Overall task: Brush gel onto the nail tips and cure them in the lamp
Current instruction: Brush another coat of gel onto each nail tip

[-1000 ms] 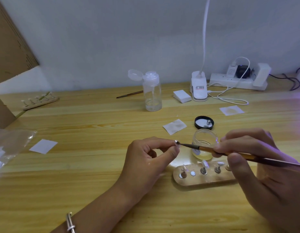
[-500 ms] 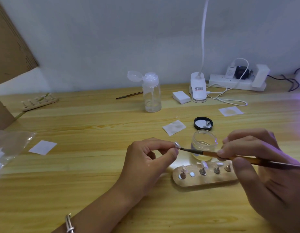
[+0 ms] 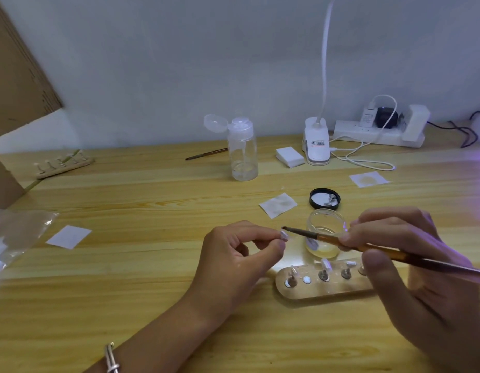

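My left hand [image 3: 233, 259] pinches a small clear nail tip [image 3: 284, 235] between thumb and forefinger above the wooden table. My right hand [image 3: 411, 254] grips a wooden-handled brush [image 3: 368, 246], whose dark bristle end sits just above the nail tip. Behind the brush stands an open glass gel jar [image 3: 325, 235]. In front of the jar lies an oval wooden holder [image 3: 325, 288] with several nail tips on metal pegs. The white clip lamp [image 3: 317, 142] stands at the back of the table, its neck rising out of view.
A black jar lid [image 3: 324, 198] lies behind the jar. White wipes [image 3: 278, 205] lie scattered about, with a pad stack [image 3: 289, 156] near the lamp. A clear pump bottle [image 3: 241, 149], a spare brush [image 3: 206, 154], a second peg holder [image 3: 62, 164], a power strip [image 3: 381, 130] and a plastic bag [image 3: 10, 238] ring the work area.
The brush tip has lifted slightly off the nail tip and now sits just above it. My left hand stays in place, still pinching the tip.
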Tool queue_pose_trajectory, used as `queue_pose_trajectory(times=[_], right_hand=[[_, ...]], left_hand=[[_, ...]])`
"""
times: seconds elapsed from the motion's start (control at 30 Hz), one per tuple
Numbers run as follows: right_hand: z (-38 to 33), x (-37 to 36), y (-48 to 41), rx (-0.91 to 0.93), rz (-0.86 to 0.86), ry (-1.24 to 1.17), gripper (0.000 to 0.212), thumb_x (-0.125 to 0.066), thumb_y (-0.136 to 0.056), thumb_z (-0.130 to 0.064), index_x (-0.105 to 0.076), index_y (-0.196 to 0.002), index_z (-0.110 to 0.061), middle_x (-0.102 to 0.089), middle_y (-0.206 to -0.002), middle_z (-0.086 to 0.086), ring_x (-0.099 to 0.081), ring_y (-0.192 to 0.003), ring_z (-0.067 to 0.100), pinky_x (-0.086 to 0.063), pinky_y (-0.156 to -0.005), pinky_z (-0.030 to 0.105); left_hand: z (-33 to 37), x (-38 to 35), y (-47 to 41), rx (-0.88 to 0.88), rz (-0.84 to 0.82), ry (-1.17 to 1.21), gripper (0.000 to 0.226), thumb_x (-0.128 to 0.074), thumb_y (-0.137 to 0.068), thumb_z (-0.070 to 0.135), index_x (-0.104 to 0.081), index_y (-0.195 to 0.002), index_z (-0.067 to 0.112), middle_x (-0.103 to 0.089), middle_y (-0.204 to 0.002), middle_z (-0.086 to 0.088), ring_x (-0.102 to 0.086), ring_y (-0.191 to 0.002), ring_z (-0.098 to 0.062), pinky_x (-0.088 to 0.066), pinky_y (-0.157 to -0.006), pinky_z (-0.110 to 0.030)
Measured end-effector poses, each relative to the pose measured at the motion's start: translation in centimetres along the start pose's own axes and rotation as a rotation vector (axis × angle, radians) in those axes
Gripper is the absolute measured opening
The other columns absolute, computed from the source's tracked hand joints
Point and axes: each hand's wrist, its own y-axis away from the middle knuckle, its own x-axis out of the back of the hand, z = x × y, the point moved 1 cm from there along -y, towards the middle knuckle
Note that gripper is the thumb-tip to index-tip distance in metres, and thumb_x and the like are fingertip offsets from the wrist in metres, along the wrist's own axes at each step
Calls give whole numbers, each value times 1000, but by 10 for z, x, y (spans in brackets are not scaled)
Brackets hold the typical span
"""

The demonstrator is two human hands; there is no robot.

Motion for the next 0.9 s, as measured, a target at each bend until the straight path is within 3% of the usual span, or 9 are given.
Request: queue_pose_trajectory(times=[0.1, 0.23, 0.4, 0.57, 0.73, 0.9], right_hand=[[-1, -2, 0, 6, -21, -15, 27, -45, -103, -33, -65, -93, -17, -66, -87, -16, -60, -101, 9, -40, -84, 42], [0, 6, -1, 10, 11, 44, 23, -48, -97, -25, -65, -84, -15, -65, -82, -12, -58, -100, 5, -37, -87, 33], [-1, -1, 0, 15, -4, -12, 23, -46, -103, -34, -64, -98, -20, -67, -89, -17, -60, -101, 9, -40, -84, 42], [0, 6, 1, 16, 10, 23, 20, -50, -92, -20, -66, -83, -14, -65, -81, -11, -58, -99, 6, -39, -85, 37], [-1, -1, -1, 12, -4, -1, 19, -47, -102, -31, -63, -98, -21, -68, -90, -13, -61, -100, 9, -40, -85, 40], [0, 5, 2, -40, 1, -32, 18, -50, -92, -21, -65, -85, -16, -65, -84, -11, -60, -98, 11, -42, -83, 40]], left_hand=[[0, 0, 0, 2, 3, -4, 12, -72, -73, 22, -80, -74, 31, -71, -73, 1, -60, -72, -26, -38, -58, -36], [0, 0, 0, -1, -1, -11, 11, -72, -73, 22, -80, -76, 30, -73, -75, 3, -62, -74, -24, -40, -58, -35], [-1, 0, 0, -2, 0, -9, 12, -72, -73, 23, -80, -75, 32, -72, -75, 2, -60, -74, -27, -38, -57, -35], [-2, 1, 0, 0, 6, -10, 11, -73, -73, 24, -80, -76, 33, -74, -78, 2, -61, -75, -33, -39, -57, -36], [-3, 1, 0, 7, 5, -11, 9, -74, -74, 26, -80, -78, 32, -74, -81, 2, -57, -70, -40, -39, -56, -39], [-3, 2, 0, 0, 0, -20, 9, -74, -75, 26, -80, -80, 31, -75, -81, 5, -62, -76, -37, -41, -57, -37]])
